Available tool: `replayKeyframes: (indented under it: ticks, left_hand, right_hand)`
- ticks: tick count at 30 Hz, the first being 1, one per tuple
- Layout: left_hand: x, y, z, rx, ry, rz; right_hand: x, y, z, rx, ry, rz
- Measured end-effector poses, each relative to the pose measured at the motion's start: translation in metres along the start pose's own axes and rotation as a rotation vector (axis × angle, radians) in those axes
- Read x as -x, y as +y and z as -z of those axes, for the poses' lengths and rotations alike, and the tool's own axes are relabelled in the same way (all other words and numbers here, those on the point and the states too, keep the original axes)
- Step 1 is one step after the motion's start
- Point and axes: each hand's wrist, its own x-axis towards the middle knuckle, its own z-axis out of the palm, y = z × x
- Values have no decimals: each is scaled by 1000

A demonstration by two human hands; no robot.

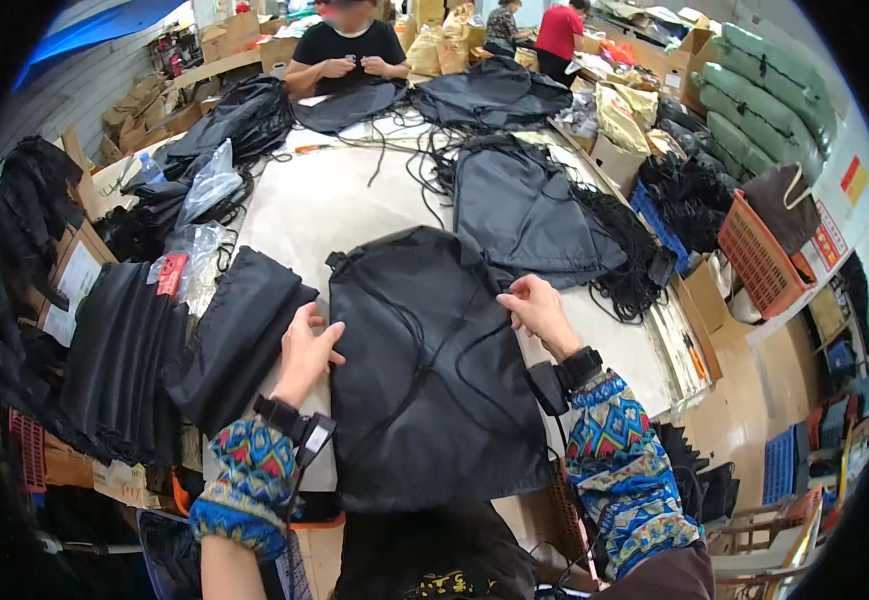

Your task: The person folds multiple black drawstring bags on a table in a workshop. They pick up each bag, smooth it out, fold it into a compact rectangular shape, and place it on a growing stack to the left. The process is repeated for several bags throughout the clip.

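A black drawstring bag [425,400] lies flat in front of me, its near end over the table's edge. Dark cords [420,335] cross loosely over its face. Fingers apart, my left hand [307,350] rests at the bag's left edge and holds nothing. On the other side my right hand [540,310] pinches the bag's right edge, close to a cord; the exact grip is partly hidden. Close to my left hand lies a folded black fabric piece [240,335]. More black bags [530,210] with cords are stacked just beyond my right hand.
The pale table [300,215] carries black bag piles [495,95] at its far end, where a person in black [350,50] works. Folded black fabric [125,350] stands at the left. Tangled cords [635,250] and an orange crate [770,250] are at the right.
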Motion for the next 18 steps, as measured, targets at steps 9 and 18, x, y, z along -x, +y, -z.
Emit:
replayKeyframes:
  ticks: [9,18]
  left_hand:
    - [-25,-24,-1,357,-297,135]
    - [20,42,6,-49,-309,-527]
  right_hand:
    - [-19,24,-6,-547,-230,-198]
    - [-17,47,-9,-569,-296,34]
